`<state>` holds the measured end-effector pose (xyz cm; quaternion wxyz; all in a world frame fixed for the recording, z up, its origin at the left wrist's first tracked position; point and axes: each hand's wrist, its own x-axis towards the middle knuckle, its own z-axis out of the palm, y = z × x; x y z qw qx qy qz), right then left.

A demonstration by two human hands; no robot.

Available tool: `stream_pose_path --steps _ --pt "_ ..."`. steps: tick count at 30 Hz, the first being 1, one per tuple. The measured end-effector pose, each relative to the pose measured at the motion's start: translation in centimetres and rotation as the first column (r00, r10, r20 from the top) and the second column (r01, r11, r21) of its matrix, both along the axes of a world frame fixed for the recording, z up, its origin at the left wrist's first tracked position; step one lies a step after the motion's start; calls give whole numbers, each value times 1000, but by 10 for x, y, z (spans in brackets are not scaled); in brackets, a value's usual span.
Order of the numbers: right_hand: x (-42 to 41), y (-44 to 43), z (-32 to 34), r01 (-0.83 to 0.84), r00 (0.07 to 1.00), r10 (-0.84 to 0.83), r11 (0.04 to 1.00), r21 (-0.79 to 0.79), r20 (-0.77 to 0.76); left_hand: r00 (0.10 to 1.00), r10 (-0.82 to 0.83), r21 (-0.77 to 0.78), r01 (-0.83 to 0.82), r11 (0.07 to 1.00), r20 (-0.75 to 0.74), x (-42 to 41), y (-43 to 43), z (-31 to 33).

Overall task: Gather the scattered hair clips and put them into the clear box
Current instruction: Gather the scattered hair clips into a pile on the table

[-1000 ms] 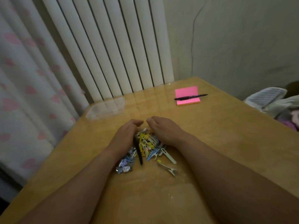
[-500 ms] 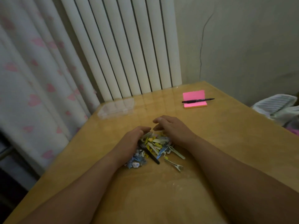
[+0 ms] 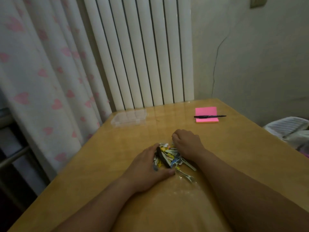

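Observation:
A pile of small hair clips (image 3: 169, 157) in yellow, white, blue and black lies on the wooden table (image 3: 103, 164). My left hand (image 3: 144, 167) cups the pile's left side, fingers over the clips and thumb along the near edge. My right hand (image 3: 187, 144) presses on the pile's far right edge with its fingers curled into a fist. What those fingers enclose is hidden. One silver clip (image 3: 187, 177) lies loose just near the pile. The clear box (image 3: 128, 118) stands apart at the table's far left edge.
A pink sticky-note pad (image 3: 206, 122) with a black pen (image 3: 209, 116) across it lies at the far right. A white radiator (image 3: 143, 56) and a heart-print curtain (image 3: 41, 72) stand behind the table. Bundled fabric (image 3: 289, 129) sits off the right edge.
Both hands have closed tighter on the pile. My left thumb has swept in along the near edge, and my right fingers have curled into a fist. The view has tilted up.

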<state>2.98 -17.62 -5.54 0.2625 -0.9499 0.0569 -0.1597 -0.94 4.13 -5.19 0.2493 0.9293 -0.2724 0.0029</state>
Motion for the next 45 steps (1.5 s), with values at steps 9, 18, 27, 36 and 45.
stream_pose_path --steps 9,18,27,36,45 --pt "7 -7 9 -14 994 41 966 259 -99 1000 25 -26 -25 999 17 14 -13 -6" --pt "22 -5 6 25 986 -19 999 36 -163 999 32 -31 -31 999 32 10 -13 -5" --pt "21 -3 4 -2 987 11 998 57 -157 998 35 -16 -34 999 50 9 -13 -5" --pt "-10 13 19 -91 984 180 497 863 0 998 56 -26 -55 998 41 5 -12 -1" --pt "-39 -31 36 -147 955 252 861 486 -158 998 26 -77 -22 997 50 8 -9 -3"
